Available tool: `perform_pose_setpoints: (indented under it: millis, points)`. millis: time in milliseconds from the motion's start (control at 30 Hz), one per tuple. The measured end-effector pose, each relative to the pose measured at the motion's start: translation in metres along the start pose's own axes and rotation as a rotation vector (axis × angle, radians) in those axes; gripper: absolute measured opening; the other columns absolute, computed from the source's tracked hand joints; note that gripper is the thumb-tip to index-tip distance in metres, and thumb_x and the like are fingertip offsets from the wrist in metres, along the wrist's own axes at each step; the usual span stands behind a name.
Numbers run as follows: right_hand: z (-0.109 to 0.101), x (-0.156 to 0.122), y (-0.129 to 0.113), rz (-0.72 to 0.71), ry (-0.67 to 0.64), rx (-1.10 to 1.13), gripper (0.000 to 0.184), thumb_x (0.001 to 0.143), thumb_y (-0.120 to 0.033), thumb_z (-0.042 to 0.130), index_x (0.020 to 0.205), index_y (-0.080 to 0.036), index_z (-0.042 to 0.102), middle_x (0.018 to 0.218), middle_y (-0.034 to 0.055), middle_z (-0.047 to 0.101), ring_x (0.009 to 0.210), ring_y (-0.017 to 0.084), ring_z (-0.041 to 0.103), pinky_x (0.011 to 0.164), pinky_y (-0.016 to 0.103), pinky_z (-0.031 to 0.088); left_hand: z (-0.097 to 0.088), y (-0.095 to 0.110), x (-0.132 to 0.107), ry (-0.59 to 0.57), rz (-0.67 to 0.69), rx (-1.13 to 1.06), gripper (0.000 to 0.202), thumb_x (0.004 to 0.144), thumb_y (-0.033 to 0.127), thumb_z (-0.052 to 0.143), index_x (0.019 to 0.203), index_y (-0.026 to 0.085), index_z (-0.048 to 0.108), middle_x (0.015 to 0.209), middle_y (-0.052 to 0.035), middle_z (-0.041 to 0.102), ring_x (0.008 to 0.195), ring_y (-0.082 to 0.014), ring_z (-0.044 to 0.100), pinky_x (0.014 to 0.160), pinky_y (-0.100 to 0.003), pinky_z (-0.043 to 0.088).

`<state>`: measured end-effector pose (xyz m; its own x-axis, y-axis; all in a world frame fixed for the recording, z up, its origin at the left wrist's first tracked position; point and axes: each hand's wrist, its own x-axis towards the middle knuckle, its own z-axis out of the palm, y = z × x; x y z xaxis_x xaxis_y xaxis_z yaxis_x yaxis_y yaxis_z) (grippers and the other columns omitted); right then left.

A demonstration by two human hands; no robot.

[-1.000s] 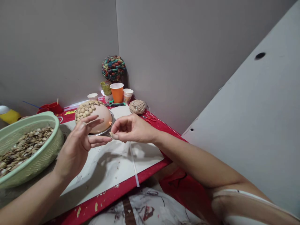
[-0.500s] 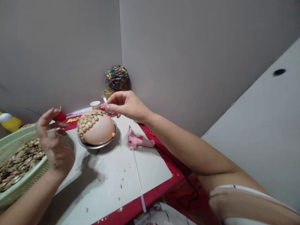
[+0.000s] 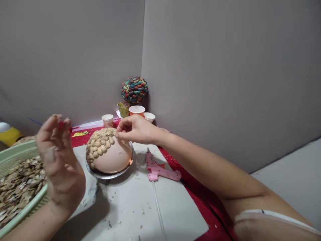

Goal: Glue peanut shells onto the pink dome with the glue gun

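A pale pink balloon [image 3: 114, 157] rests in a shallow metal bowl [image 3: 105, 177], its left and upper side covered with tan nut shells [image 3: 99, 147] that look like peanut shells. At the top of the balloon, by the edge of the shells, my right hand [image 3: 137, 129] has thumb and forefinger pinched together. Whatever lies between those fingertips is too small or hidden to tell. My left hand [image 3: 61, 164] is raised beside a light green basket [image 3: 33, 209] of loose shells [image 3: 18, 187]; its fingers are apart and nothing shows in it.
A pink glue gun [image 3: 160, 172] with a clear stick lies on the white board [image 3: 135, 207], right of the bowl. Paper cups [image 3: 107, 121] and a multicoloured ball [image 3: 134, 89] stand by the wall. Red cloth [image 3: 193, 190] borders the board. A yellow bottle [image 3: 10, 135] is at far left.
My right hand has come down from above and behind the balloon onto its top. My left hand stays raised, its fingers now more upright. The view has shifted, and more cups show.
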<state>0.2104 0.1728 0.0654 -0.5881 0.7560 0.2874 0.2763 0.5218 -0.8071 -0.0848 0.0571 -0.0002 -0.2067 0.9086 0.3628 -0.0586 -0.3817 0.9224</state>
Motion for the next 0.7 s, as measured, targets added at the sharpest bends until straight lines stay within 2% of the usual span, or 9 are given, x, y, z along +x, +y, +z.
perform_pose_setpoints:
  millis: [67,100,133,200,267,333,500,700]
  points:
    - [0.0,0.001,0.002,-0.008,-0.014,-0.052,0.01,0.076,-0.011,0.067,0.067,-0.013,0.063,0.065,-0.0028,0.059,0.061,0.008,0.051,0.061,0.022,0.041,0.06,0.01,0.027,-0.001,0.01,-0.004,0.047,0.087,0.046,0.066,0.131,0.03,0.057,0.136,-0.0064,0.061,0.132,-0.0324,0.054,0.105,-0.042,0.048]
    - [0.0,0.001,0.003,-0.01,-0.017,-0.075,0.01,0.077,-0.011,0.067,0.067,-0.013,0.063,0.065,-0.0028,0.059,0.061,0.008,0.051,0.061,0.022,0.041,0.084,0.01,0.034,-0.007,0.03,0.0,0.048,0.087,0.047,0.066,0.131,0.03,0.057,0.137,-0.0062,0.06,0.134,-0.0327,0.052,0.107,-0.043,0.046]
    - [0.0,0.002,0.004,-0.012,-0.02,-0.094,0.01,0.077,-0.012,0.066,0.068,-0.013,0.063,0.064,-0.0028,0.058,0.062,0.008,0.051,0.062,0.023,0.041,0.101,0.008,0.037,0.0,0.07,0.011,0.048,0.087,0.048,0.066,0.131,0.031,0.057,0.139,-0.0058,0.059,0.136,-0.0326,0.05,0.11,-0.043,0.044]
    - [0.001,0.002,0.006,-0.017,-0.027,-0.12,0.011,0.078,-0.012,0.066,0.068,-0.013,0.062,0.064,-0.0028,0.058,0.062,0.009,0.051,0.061,0.022,0.041,0.123,-0.002,0.034,0.094,0.223,0.04,0.047,0.089,0.049,0.064,0.133,0.032,0.056,0.146,-0.0032,0.053,0.142,-0.0304,0.043,0.116,-0.04,0.037]
    - [0.002,0.002,0.006,-0.03,-0.032,-0.145,0.011,0.079,-0.012,0.066,0.068,-0.013,0.062,0.064,-0.0027,0.057,0.062,0.009,0.051,0.061,0.022,0.04,0.13,-0.013,0.026,0.202,0.37,0.08,0.045,0.094,0.049,0.059,0.136,0.032,0.056,0.151,-0.0009,0.049,0.146,-0.0271,0.038,0.121,-0.037,0.029]
    - [0.004,0.002,0.004,-0.049,-0.03,-0.195,0.012,0.08,-0.011,0.066,0.069,-0.013,0.062,0.064,-0.0028,0.057,0.062,0.008,0.051,0.061,0.022,0.039,0.131,-0.021,0.02,0.241,0.424,0.124,0.043,0.097,0.047,0.054,0.138,0.033,0.056,0.151,0.0,0.049,0.146,-0.0248,0.038,0.122,-0.034,0.025]
    - [0.007,0.0,-0.003,-0.067,-0.024,-0.396,0.011,0.081,-0.011,0.066,0.071,-0.013,0.064,0.067,-0.0007,0.061,0.064,0.01,0.051,0.062,0.024,0.036,0.13,-0.023,0.02,0.191,0.36,0.178,0.043,0.098,0.049,0.054,0.138,0.035,0.057,0.152,0.0004,0.05,0.145,-0.0248,0.04,0.121,-0.033,0.026]
    - [0.006,-0.002,-0.007,-0.09,-0.029,-0.553,0.011,0.082,-0.012,0.064,0.071,-0.013,0.065,0.067,0.0003,0.062,0.061,0.01,0.047,0.059,0.025,0.03,0.125,-0.028,0.021,0.126,0.271,0.215,0.049,0.098,0.054,0.052,0.142,0.035,0.053,0.154,-0.0021,0.048,0.141,-0.0268,0.046,0.118,-0.037,0.032]
